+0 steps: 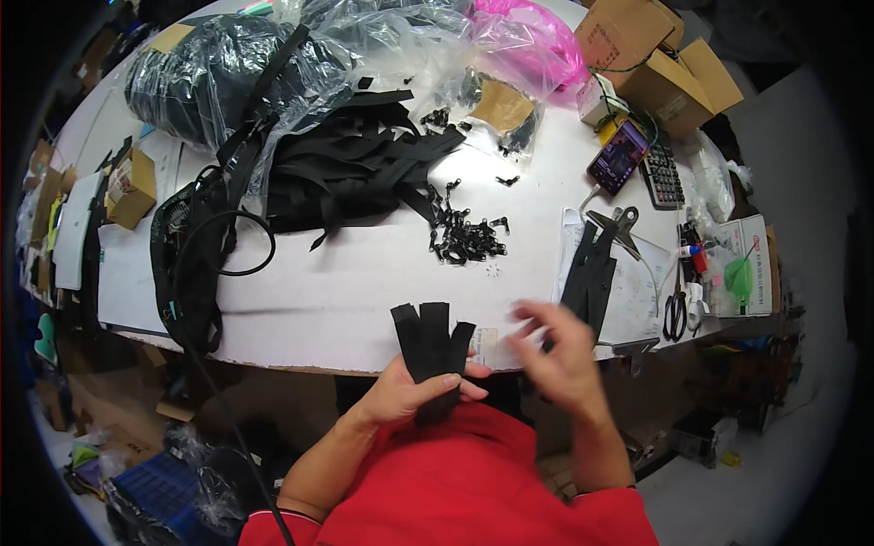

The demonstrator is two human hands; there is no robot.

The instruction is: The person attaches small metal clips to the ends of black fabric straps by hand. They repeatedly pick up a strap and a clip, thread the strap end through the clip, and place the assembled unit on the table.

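Observation:
My left hand grips three short black fabric strips near their lower ends, holding them upright at the white table's near edge. My right hand is blurred beside them to the right, fingers spread, holding nothing I can make out. A small heap of black metal zipper pulls lies on the table beyond the strips. A large pile of black strips sits farther back.
Clipped black strips lie on papers at the right, with scissors, a calculator and a phone. Plastic bags, cardboard boxes and a black mesh piece with cord crowd the back and left.

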